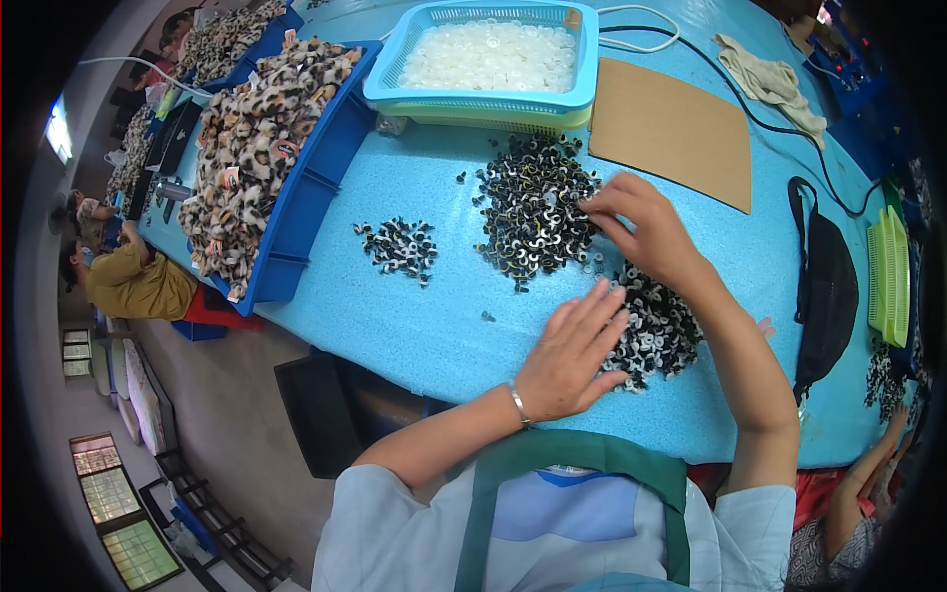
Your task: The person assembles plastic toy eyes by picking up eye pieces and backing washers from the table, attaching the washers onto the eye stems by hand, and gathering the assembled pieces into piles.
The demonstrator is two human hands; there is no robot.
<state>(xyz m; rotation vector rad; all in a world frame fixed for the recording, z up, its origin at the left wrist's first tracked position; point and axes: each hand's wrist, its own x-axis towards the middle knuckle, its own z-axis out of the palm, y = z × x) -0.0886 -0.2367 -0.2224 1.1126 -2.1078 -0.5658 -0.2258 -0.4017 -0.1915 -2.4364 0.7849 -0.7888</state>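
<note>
My left hand [572, 363], a bracelet at its wrist, lies open with fingers stretched over the edge of a pile of small black-and-white plastic pieces [659, 340]. My right hand [646, 222] is at the right edge of a larger heap [533, 202] of black, white and yellowish pieces, like stemmed toy eyes. Its thumb and forefinger are pinched together; what is between them, if anything, is too small to make out. A smaller cluster of such pieces [400, 247] lies to the left. A few clear discs [592, 264] sit between the two heaps.
A blue basket of translucent washers [490, 57] stands at the back, beside a brown cardboard sheet [671, 133]. Leopard-print plush pieces [261, 148] fill a blue bin [314, 187] at left. A black pouch [827, 286], cloth [774, 79] and cable are right. Other people sit nearby.
</note>
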